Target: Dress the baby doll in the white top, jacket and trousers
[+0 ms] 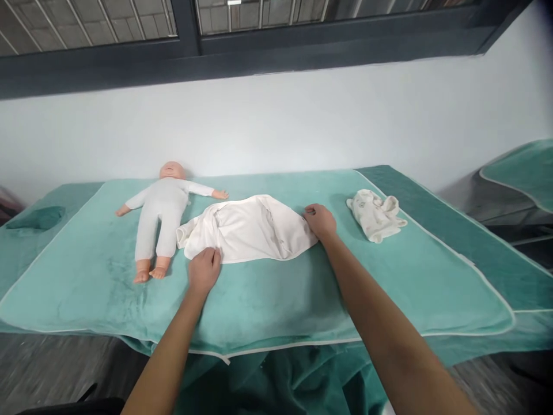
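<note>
A white baby garment (248,227) lies spread flat in the middle of a teal blanket (108,276). My left hand (204,268) pinches the garment's near left edge with its fingers curled. At the garment's right end, my right hand (320,221) grips the cloth with closed fingers. A baby doll (159,216) in a pale bodysuit lies on its back just left of the garment, its head toward the wall. A second white garment (375,216) sits crumpled to the right of my right hand.
The blanket covers a table that stands against a white wall (302,121) under a dark window frame. A darker green cloth (37,218) lies bunched at the far left. Another teal-covered surface (525,170) shows at the right edge.
</note>
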Available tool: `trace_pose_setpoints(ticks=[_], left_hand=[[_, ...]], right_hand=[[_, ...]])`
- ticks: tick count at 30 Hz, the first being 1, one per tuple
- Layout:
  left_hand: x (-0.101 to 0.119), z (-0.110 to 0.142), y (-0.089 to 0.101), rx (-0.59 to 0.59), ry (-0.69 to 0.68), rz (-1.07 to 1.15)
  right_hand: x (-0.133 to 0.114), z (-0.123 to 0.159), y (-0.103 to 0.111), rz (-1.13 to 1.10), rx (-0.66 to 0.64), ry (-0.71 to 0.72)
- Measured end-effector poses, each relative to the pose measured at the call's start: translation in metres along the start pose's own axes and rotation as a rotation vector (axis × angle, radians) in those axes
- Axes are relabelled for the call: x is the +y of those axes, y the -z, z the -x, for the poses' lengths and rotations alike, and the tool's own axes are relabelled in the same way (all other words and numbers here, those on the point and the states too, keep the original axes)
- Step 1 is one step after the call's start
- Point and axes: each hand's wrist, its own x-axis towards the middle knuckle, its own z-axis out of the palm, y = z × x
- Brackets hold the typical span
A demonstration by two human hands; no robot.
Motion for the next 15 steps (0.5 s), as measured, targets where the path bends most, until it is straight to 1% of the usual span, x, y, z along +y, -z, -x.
trace_pose_setpoints(ticks=[3, 6, 9, 11, 12, 15], left_hand=[[-0.001, 0.001, -0.004, 0.034, 0.011, 0.002], [-0.002, 0.001, -0.006, 0.067, 0.022, 0.001], [-0.002, 0.001, -0.007, 0.08, 0.029, -0.013], [-0.002, 0.0, -0.008, 0.082, 0.025, -0.021], [-0.003, 0.0, -0.009, 0.083, 0.022, -0.023], [-0.004, 0.0, -0.01, 0.083, 0.024, -0.025]], right_hand=[[0.007, -0.002, 0.001, 0.011, -0.138, 0.075], [0.005, 0.005, 0.005, -0.025, -0.305, 0.125], [0.001, 0.01, 0.008, -0.039, -0.385, 0.166], [0.0, 0.012, 0.008, -0.059, -0.384, 0.174], [-0.001, 0.013, 0.008, -0.088, -0.36, 0.157], [0.001, 0.014, 0.006, -0.232, -0.217, 0.046]])
